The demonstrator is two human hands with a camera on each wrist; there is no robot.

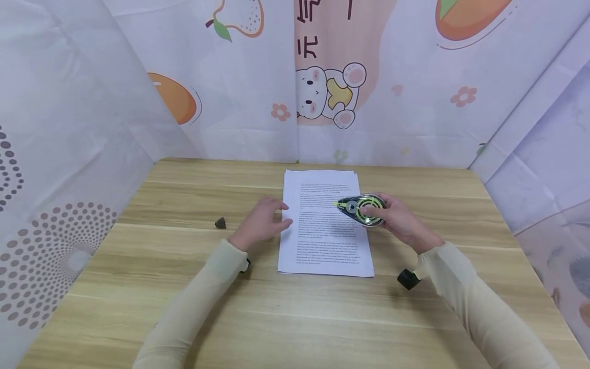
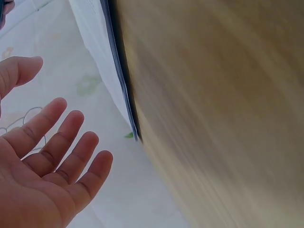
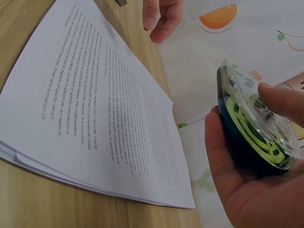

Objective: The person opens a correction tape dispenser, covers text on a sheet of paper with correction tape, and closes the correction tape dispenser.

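Note:
A correction tape dispenser with a clear cover and green gear wheels is held in my right hand, thumb on the cover and fingers underneath. In the right wrist view the correction tape is raised above the paper, its narrow tip pointing left in the head view. Beneath it lies a stack of printed sheets, text side up. My left hand is at the stack's left edge with fingers spread and nothing in them; the left wrist view shows its palm and relaxed fingers.
A small dark wedge-shaped piece lies on the wooden table left of my left hand. Printed curtains hang behind the table and at both sides. A black wrist device sits under the right sleeve.

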